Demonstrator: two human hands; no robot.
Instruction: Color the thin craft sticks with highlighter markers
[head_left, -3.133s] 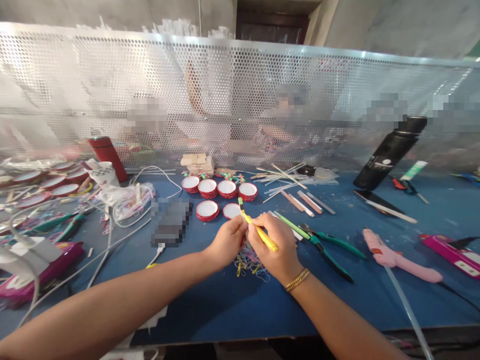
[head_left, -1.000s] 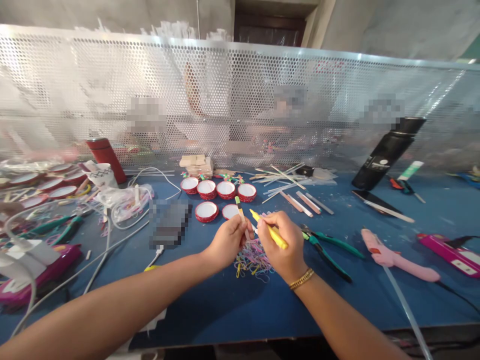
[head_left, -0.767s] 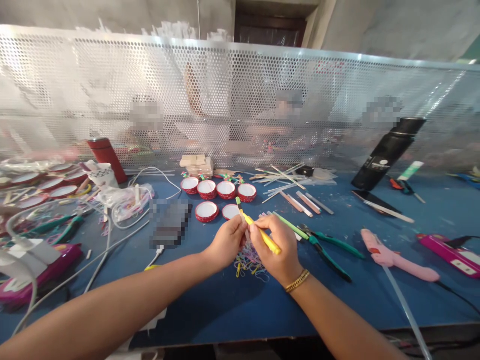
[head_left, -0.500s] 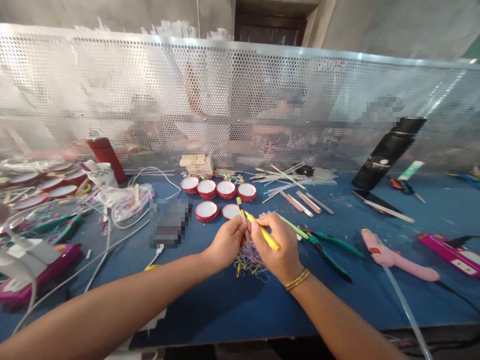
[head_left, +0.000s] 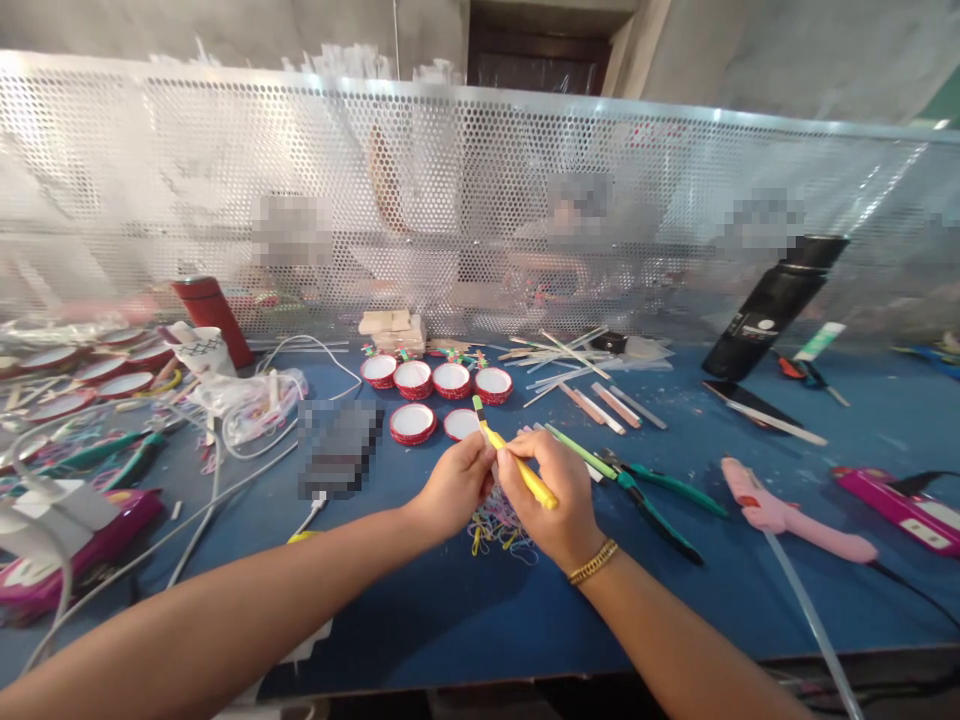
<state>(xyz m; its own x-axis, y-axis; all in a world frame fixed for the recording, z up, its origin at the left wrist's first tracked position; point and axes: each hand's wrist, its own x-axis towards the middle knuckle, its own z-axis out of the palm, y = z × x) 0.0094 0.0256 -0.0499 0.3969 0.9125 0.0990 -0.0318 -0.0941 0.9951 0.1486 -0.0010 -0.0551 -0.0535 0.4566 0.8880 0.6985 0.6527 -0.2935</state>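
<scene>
In the middle of the view my left hand [head_left: 461,478] pinches a small flat stick, its green and black painted end [head_left: 478,407] pointing up and away. A yellow marker pen [head_left: 536,482] is held in my right hand [head_left: 559,500] like a writing pen, its tip against the stick just below the black band. My fingers hide the stick's lower part. Beneath both hands lies a tangle of thin coloured elastic cords [head_left: 501,528]. Just beyond them stand several short stacks of red-rimmed white round pieces [head_left: 452,378].
Right of my hands are green-handled pliers [head_left: 664,500], a light green marker [head_left: 577,448] and a pink glue gun [head_left: 795,515]. A phone [head_left: 341,448] with a cable lies left. Loose sticks [head_left: 566,355] and a black bottle [head_left: 776,310] stand before the perforated metal screen [head_left: 450,200]; people sit behind it.
The yellow marker's tip has moved left and up onto the stick, from beside it. My left hand stays almost where it was.
</scene>
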